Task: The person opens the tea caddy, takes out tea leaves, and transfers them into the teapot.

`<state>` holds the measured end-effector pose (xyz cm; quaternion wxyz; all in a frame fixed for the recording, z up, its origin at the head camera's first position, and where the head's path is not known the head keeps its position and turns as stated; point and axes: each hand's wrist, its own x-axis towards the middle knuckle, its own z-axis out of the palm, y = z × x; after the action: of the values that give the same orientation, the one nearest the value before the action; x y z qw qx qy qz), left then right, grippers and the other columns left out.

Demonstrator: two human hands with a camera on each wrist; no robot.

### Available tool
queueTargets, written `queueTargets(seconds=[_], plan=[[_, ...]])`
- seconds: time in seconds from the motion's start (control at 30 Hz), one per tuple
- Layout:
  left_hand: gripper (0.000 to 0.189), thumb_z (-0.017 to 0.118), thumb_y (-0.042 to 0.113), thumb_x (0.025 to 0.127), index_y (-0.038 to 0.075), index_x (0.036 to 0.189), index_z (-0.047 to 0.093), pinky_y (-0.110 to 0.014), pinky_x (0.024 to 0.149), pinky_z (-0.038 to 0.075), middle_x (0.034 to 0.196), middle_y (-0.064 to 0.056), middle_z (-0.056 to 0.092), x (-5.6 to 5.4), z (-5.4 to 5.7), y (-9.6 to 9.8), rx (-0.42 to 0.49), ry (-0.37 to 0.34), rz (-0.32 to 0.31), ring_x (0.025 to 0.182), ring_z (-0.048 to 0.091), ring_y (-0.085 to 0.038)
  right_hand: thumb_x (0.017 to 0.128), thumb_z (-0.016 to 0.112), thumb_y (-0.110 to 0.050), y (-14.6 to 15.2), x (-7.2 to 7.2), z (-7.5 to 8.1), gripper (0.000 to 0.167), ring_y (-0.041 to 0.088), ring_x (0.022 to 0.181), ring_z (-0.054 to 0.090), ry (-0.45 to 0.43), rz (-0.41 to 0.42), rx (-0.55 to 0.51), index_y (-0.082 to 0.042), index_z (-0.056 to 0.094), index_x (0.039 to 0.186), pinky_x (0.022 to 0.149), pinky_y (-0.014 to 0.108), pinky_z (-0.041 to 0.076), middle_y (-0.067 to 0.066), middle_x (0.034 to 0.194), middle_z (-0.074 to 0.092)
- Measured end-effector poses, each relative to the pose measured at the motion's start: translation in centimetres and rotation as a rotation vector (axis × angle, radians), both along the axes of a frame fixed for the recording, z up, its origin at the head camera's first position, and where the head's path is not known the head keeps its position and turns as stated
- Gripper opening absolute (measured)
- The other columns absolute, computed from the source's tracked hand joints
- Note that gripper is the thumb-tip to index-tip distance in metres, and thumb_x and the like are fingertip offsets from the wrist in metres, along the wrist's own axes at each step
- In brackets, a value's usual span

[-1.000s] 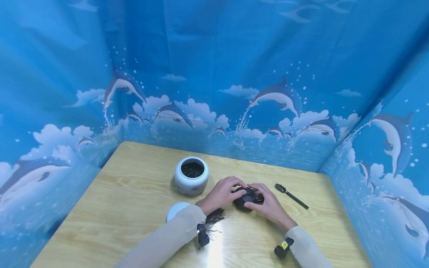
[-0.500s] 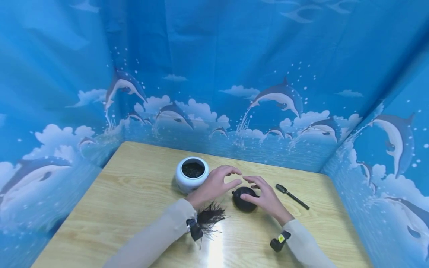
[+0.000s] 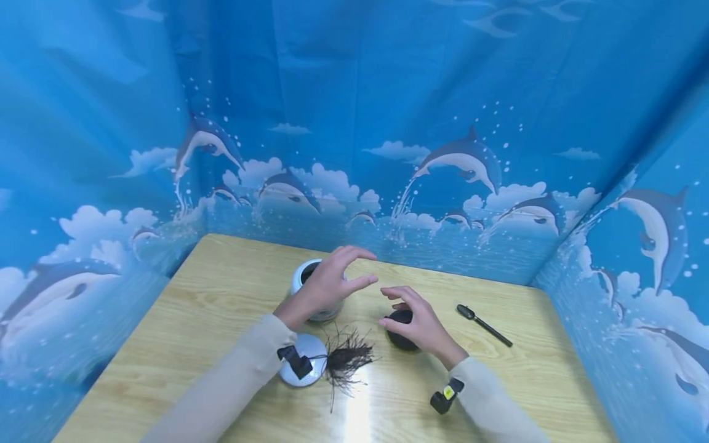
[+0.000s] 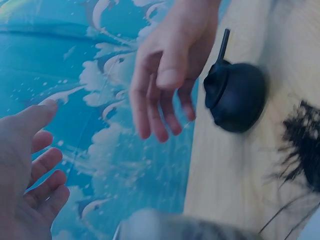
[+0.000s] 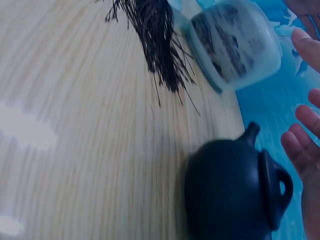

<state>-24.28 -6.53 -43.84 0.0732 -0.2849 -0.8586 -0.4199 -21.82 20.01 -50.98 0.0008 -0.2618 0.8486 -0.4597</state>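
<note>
A round black teapot [image 3: 397,337] stands on the wooden table, partly covered by my right hand [image 3: 422,325] in the head view. In the right wrist view the teapot [image 5: 230,192] shows its spout and a loop-shaped handle or knob. That hand is held above it with fingers spread and loosely bent, gripping nothing. My left hand [image 3: 328,284] hovers in front of a white jar [image 3: 298,292], hiding much of it. Its thumb and fingers are apart, and nothing lies between them. Dark leaf-like stuff shows inside the jar. The right wrist view shows dark patterning on the jar's side [image 5: 237,42].
Below the jar lies a white round lid [image 3: 311,346], partly behind the left wrist's camera. Beside it spreads a dark, wispy tuft [image 3: 348,359] of thin strands. A black scoop-like utensil [image 3: 488,330] lies right of the teapot. Blue dolphin-print curtains [image 3: 354,203] enclose the table.
Both hands have let go of the teapot, which stays in place. The left hand has moved up and left across the jar; the right hand has drawn slightly left.
</note>
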Motion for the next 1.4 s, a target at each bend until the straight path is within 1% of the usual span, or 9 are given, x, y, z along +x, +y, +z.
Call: queueTargets(seconds=[0.13, 0.23, 0.43, 0.7, 0.87, 0.97, 1.1, 1.3, 1.4], plan=[[0.05, 0.078, 0.036, 0.103, 0.016, 0.146, 0.067, -0.062, 0.122, 0.047, 0.154, -0.008, 0.064, -0.5, 0.6, -1.6, -0.017, -0.004, 0.023, 0.149, 0.053, -0.032, 0.095, 0.087, -0.02, -1.0, 0.2, 0.0, 0.063, 0.044, 0.132, 0.063, -0.007, 0.022, -0.02, -0.009, 0.062, 0.151, 0.108, 0.056, 0.06, 0.012, 0.148, 0.065], [0.053, 0.078, 0.04, 0.103, 0.017, 0.149, 0.065, -0.064, 0.122, 0.046, 0.157, -0.008, 0.061, -0.9, 0.5, -2.9, -0.041, -0.029, 0.043, 0.151, 0.051, -0.033, 0.095, 0.087, -0.022, -1.8, 0.2, -0.2, 0.063, 0.043, 0.132, 0.063, -0.004, 0.042, -0.021, -0.008, 0.061, 0.151, 0.107, 0.054, 0.061, 0.011, 0.148, 0.066], [0.064, 0.078, 0.046, 0.101, 0.019, 0.156, 0.06, -0.07, 0.123, 0.041, 0.164, -0.009, 0.053, -1.6, 0.1, -5.6, -0.073, -0.122, 0.08, 0.156, 0.044, -0.036, 0.094, 0.088, -0.024, -3.5, 0.4, -0.3, 0.063, 0.039, 0.133, 0.065, -0.042, 0.046, 0.009, -0.011, 0.064, 0.15, 0.109, 0.051, 0.061, 0.008, 0.147, 0.066], [0.083, 0.082, 0.056, 0.095, 0.022, 0.164, 0.05, -0.076, 0.124, 0.036, 0.172, -0.011, 0.043, -2.3, -1.6, -8.7, -0.128, -0.195, 0.072, 0.16, 0.038, -0.041, 0.093, 0.088, -0.017, -5.2, 1.1, -0.9, 0.06, 0.037, 0.131, 0.067, -0.09, 0.061, -0.025, -0.012, 0.066, 0.148, 0.109, 0.05, 0.06, 0.002, 0.145, 0.067], [0.097, 0.081, 0.065, 0.091, 0.023, 0.169, 0.042, -0.077, 0.124, 0.034, 0.175, -0.014, 0.037, -2.5, -2.8, -10.0, -0.167, -0.213, 0.047, 0.161, 0.036, -0.043, 0.094, 0.088, -0.022, -6.1, 1.4, -1.3, 0.058, 0.038, 0.13, 0.066, -0.101, 0.095, -0.038, -0.007, 0.067, 0.146, 0.108, 0.045, 0.061, 0.011, 0.144, 0.068], [0.1, 0.085, 0.059, 0.09, 0.022, 0.171, 0.039, -0.078, 0.122, 0.035, 0.175, -0.017, 0.036, -2.5, -3.3, -10.5, -0.179, -0.212, 0.039, 0.16, 0.037, -0.046, 0.095, 0.088, -0.027, -6.7, 1.6, -1.6, 0.057, 0.037, 0.13, 0.067, -0.105, 0.115, -0.034, -0.009, 0.068, 0.144, 0.107, 0.045, 0.062, 0.015, 0.143, 0.068], [0.103, 0.089, 0.051, 0.088, 0.019, 0.171, 0.037, -0.078, 0.121, 0.037, 0.173, -0.021, 0.038, -2.4, -4.0, -11.1, -0.18, -0.213, 0.03, 0.157, 0.041, -0.048, 0.094, 0.088, -0.033, -7.5, 1.9, -2.2, 0.057, 0.033, 0.125, 0.07, -0.102, 0.131, -0.005, -0.016, 0.069, 0.145, 0.105, 0.044, 0.063, 0.012, 0.141, 0.069], [0.108, 0.092, 0.052, 0.084, 0.015, 0.17, 0.038, -0.076, 0.124, 0.035, 0.173, -0.02, 0.039, -2.3, -5.1, -11.7, -0.156, -0.245, 0.009, 0.157, 0.041, -0.047, 0.092, 0.089, -0.039, -8.6, 2.7, -2.6, 0.058, 0.025, 0.112, 0.074, -0.087, 0.142, 0.051, -0.02, 0.07, 0.144, 0.099, 0.038, 0.064, 0.002, 0.137, 0.071], [0.106, 0.093, 0.05, 0.085, 0.014, 0.169, 0.04, -0.076, 0.124, 0.034, 0.173, -0.021, 0.039, -2.2, -5.5, -11.9, -0.142, -0.246, -0.004, 0.158, 0.038, -0.048, 0.092, 0.089, -0.04, -9.2, 3.0, -2.7, 0.057, 0.021, 0.114, 0.073, -0.06, 0.148, 0.082, -0.022, 0.071, 0.143, 0.1, 0.036, 0.062, -0.002, 0.135, 0.071]])
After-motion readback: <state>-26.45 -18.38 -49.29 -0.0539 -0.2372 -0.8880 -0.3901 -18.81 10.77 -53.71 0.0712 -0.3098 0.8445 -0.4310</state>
